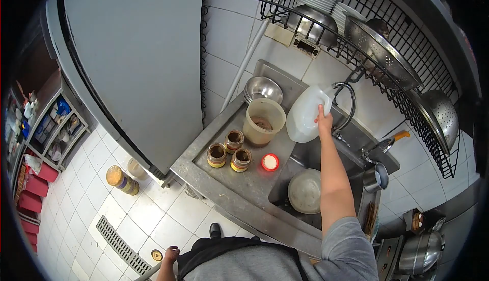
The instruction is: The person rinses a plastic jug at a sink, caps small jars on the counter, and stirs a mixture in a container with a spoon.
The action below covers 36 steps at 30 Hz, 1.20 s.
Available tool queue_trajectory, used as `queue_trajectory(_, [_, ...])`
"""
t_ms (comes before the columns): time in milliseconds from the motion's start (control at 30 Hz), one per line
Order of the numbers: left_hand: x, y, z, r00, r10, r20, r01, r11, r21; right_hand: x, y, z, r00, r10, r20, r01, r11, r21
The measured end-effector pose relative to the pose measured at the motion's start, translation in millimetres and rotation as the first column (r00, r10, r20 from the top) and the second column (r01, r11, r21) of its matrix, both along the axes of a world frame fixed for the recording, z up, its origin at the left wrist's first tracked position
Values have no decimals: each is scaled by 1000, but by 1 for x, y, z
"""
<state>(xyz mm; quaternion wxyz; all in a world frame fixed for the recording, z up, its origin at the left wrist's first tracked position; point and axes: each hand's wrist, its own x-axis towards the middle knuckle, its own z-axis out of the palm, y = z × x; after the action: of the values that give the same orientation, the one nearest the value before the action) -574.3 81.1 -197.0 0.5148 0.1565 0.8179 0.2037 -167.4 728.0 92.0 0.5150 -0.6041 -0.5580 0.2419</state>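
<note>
My right hand [324, 120] is closed around the handle of a translucent white plastic jug [304, 118], tilted beside the curved faucet [351, 102] at the sink's back. Low at my waist, my left hand [171, 254] has curled fingers; whether they hold anything is unclear. A round gold lid [157, 255] shows just beside it. On the steel counter stand three open glass jars with dark residue, among them a front jar [240, 160]. Near them are a red-rimmed lid [270, 162] and a cloudy plastic tub [264, 123] with brown contents.
A pale round container [304, 191] sits in the sink basin. Metal bowls [263, 90] stand at the counter's back corner. Overhead hangs a black wire rack [356, 51] with plates and colanders. A tall grey cabinet [135, 67] rises left; a large jar [122, 180] stands on the tiled floor.
</note>
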Motion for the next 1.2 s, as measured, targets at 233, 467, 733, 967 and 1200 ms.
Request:
queue_trajectory(233, [-4,-8,-18,996,-51,-66,52,999,7,-4,-7,9,999,26,-23,-27,999,-42])
queue_trajectory(467, [-21,-13,-38,957,-238,-168,234,971,-42,43,2,-56,868,-477,138,326,757,567])
queue_trajectory(733, [-29,3,-23,948,-282,-148,265,956,-126,136,-14,-93,483,-464,-743,546,822,-159])
queue_trajectory(967, [-28,5,-24,942,-277,-189,262,960,-100,127,38,-28,463,-719,-518,603,684,-411])
queue_trajectory(1200, [-21,-9,-45,975,-212,-71,216,975,51,154,23,-41,825,-397,-402,339,917,-210])
